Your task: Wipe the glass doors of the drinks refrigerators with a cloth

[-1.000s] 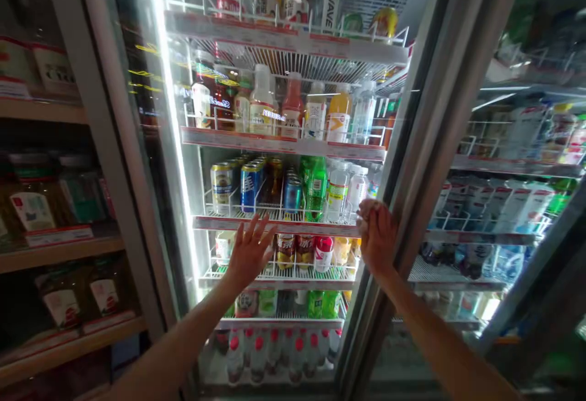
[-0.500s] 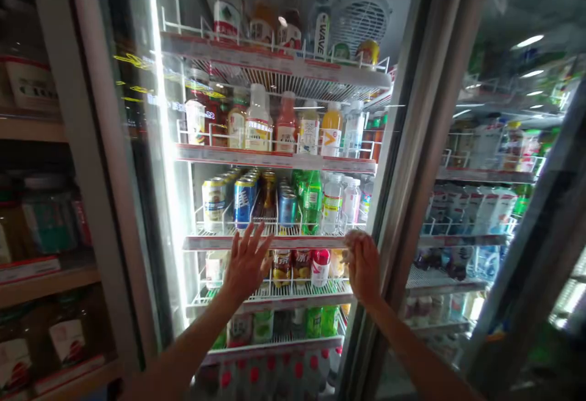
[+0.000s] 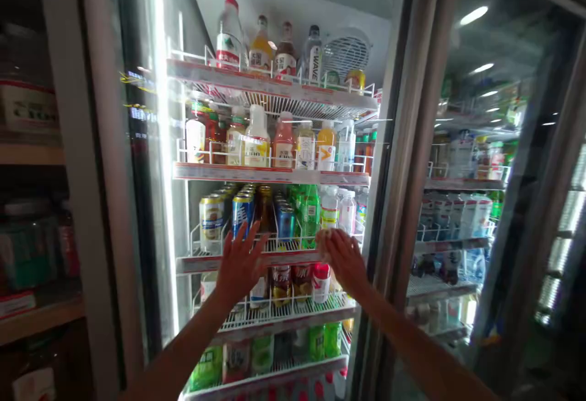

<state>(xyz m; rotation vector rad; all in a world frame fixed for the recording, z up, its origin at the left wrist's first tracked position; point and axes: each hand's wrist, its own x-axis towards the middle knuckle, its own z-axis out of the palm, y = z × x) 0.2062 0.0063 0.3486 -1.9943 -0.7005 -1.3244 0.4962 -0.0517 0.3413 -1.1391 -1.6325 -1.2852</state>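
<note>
Fingers, left hand point(image 3: 238, 268) (head view): spread apart, nothing seen in them; hand lies in front of the shelf edge point(image 3: 284, 258), tips overlapping the foot of the blue can point(image 3: 242, 207). Contact: cannot tell.
Fingers, right hand point(image 3: 347, 262): bent and close together over a cloth point(image 3: 323, 242); exact pinch hidden.
Cloth: in front of the shelf edge, just below the green bottle point(image 3: 311, 210); whether it touches either, not readable.
Change: right hand and cloth have shifted leftward, away from the door frame point(image 3: 414, 144) and nearer the left hand, which keeps its splayed pose. View has also tilted up; top-row bottles now show whole.
Bearing on the work: judged from the shift, cloth is being carried across the shelf front rather than held beside the frame. Pressure: cannot tell.
Cloth texture: pale, crumpled, soft-looking, no fixed shape.
Door frame: grey metal, long, straight, dull sheen.
Shelf edge: flat, pale, red-marked strip fronting white wire.
Containers: blue can a shiny cylinder; green bottle see-through, tinted, apparently plastic; orange bottle point(image 3: 326, 144) smooth, pale label.
Fan grille point(image 3: 347, 52): round, slatted.
</note>
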